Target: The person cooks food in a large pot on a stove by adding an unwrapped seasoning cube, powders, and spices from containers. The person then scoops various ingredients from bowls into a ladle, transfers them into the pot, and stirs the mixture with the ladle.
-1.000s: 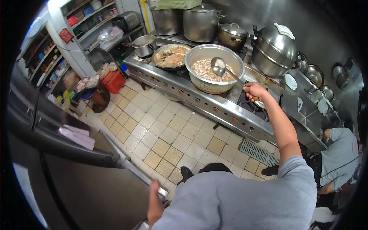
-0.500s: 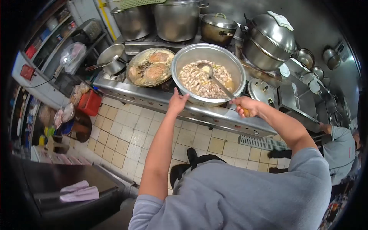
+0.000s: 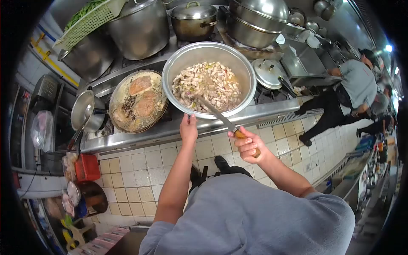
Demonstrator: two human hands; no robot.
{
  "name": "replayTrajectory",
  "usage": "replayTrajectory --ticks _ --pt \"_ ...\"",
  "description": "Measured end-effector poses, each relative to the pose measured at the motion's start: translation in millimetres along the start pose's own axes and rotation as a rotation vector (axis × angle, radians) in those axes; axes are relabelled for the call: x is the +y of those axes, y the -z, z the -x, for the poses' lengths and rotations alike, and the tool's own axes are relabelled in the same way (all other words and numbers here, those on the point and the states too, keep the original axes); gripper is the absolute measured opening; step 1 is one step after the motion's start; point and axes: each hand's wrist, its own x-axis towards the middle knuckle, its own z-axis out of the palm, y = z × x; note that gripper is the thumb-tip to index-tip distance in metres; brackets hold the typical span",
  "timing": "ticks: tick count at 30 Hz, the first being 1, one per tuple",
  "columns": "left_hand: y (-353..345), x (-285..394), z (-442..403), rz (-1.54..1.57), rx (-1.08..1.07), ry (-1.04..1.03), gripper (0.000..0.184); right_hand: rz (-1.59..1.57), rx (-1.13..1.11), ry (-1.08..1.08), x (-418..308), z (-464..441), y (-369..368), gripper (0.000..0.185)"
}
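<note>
My right hand is closed round the wooden handle of a ladle. The ladle slants down into a wide metal pot, and its bowl is buried in chopped pale pieces of food with some liquid. At the pot's near rim, my left hand has its thumb and fingertips closed on the edge. Beside the pot on the left, a wide pan holds browned pieces in bubbling liquid.
Left stands a saucepan with a ladle in it. Behind are tall stockpots, a lidded pot and a steamer. A pressure cooker sits right. Co-workers stand along the right; a red bin is at left.
The ladle's bowl has gone from the top of the food down into it, nearer the front. My left hand has closed at the rim. The view has turned right, showing more co-workers.
</note>
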Motion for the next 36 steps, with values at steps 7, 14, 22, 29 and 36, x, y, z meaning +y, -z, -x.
replayTrajectory --ticks 7,14,22,29,36 --pt "33 13 -8 0.336 -0.171 0.101 0.035 0.138 0.254 0.166 30 -34 -30 0.029" --pt "30 3 -22 0.213 -0.287 0.094 0.027 0.330 0.463 0.297 23 -33 -49 0.026" --pt "28 -11 -38 0.370 -0.291 0.122 0.021 1.852 1.172 0.347 -38 0 -117 0.021" --pt "30 10 -35 0.413 -0.274 0.222 0.014 2.360 1.261 0.286 -48 -121 -19 0.042" --pt "30 12 -33 0.387 -0.242 0.208 0.014 2.942 1.256 -0.351 11 -36 -64 0.061"
